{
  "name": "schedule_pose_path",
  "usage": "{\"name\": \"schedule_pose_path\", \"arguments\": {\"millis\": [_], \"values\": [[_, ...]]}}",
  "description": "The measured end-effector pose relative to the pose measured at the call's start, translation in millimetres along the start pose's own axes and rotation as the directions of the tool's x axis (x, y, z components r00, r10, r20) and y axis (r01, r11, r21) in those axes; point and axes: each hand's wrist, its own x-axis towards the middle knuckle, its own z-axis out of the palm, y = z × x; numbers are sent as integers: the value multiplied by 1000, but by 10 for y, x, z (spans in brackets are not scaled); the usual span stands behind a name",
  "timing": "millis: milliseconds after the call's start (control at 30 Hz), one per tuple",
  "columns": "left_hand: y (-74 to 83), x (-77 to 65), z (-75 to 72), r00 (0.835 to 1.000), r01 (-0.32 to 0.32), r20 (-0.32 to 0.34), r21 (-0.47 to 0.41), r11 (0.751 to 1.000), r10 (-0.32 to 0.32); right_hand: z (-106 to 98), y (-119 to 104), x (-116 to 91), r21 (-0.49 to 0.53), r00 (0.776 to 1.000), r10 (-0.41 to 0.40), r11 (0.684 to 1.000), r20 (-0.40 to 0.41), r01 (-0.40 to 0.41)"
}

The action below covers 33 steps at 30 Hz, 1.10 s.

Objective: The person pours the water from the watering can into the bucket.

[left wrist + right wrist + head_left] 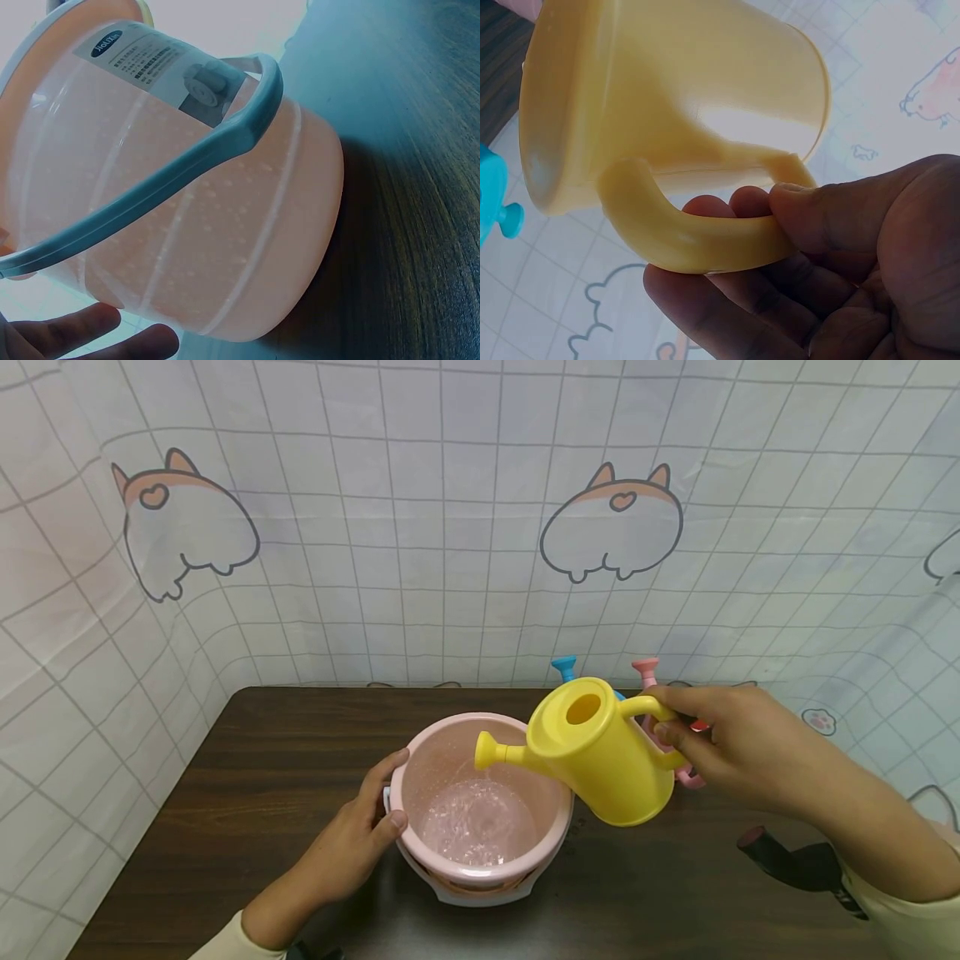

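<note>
A pink bucket (480, 870) with water (480, 818) in it stands on the dark wooden table. My left hand (352, 839) holds its left rim, thumb and index finger at the edge; other fingers extend beside its wall in the left wrist view. The grey bucket handle (172, 176) hangs down along the outside. With my right hand (738, 743) I grip the handle of a yellow watering can (600, 768), fingers curled round it. The can tilts left, its spout head (487, 750) over the bucket's opening. Water runs from it, and the surface below ripples and bubbles.
Behind the yellow can, a blue watering can's spout (565, 667) and a pink watering can's spout (646, 670) stick up; their bodies are mostly hidden. A white grid-patterned curtain (465, 568) surrounds the table (247, 760) at the back and sides.
</note>
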Motion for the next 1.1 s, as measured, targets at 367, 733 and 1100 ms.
{"name": "schedule_pose_path", "arguments": {"millis": [367,733,1100], "values": [[7,2,1,1000,6,-1,1,1000,-6,0,8,-3,-1,1000,-10,1000,-9,10],[-8,2,1,1000,12,5,-2,1000,-12,2,11,2,-20,1000,-19,1000,-12,18],[-13,-1,8,1000,5,-2,-7,1000,-5,-4,0,2,-12,1000,-3,1000,5,3]]}}
